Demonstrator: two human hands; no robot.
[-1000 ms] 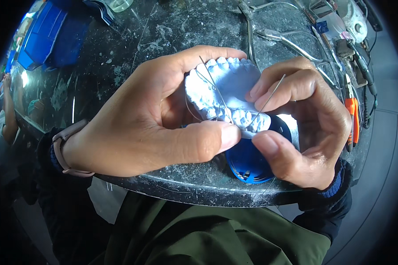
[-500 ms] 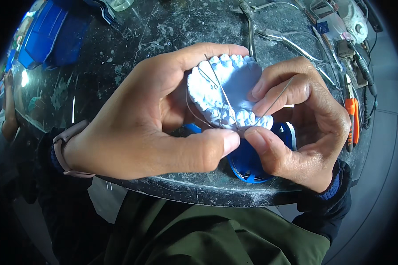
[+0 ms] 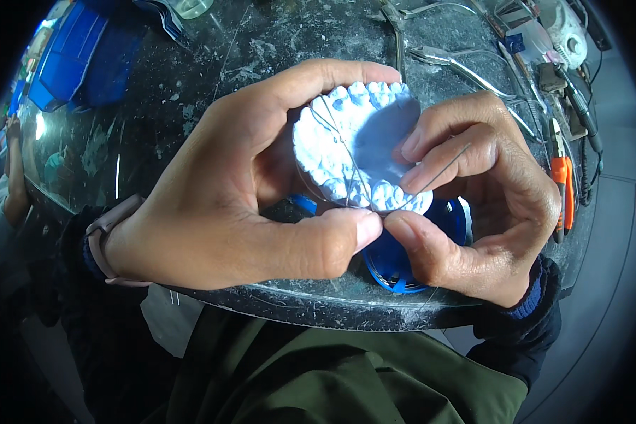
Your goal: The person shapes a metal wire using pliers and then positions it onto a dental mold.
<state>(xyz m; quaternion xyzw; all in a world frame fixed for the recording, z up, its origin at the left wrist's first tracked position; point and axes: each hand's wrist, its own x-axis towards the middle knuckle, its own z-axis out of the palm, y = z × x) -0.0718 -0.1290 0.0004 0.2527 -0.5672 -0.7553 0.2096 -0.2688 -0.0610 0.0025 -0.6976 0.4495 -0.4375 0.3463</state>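
A white plaster dental cast with a horseshoe row of teeth is held up over the dark worktop. My left hand grips it, index finger curled round its far edge and thumb pressed at its near edge. My right hand pinches a thin bent metal wire that lies across the cast's teeth; its thumb meets my left thumb at the cast's front. One end of the wire sticks out past my right index finger.
A blue round spool lies on the dark glossy worktop under my hands. Metal pliers and orange-handled cutters lie at the right. Blue trays stand at the far left. The bench edge curves just below my hands.
The cast has been turned and raised a little, and my right thumb has closed in against my left thumb at the cast's front. The wire now lies across the teeth.
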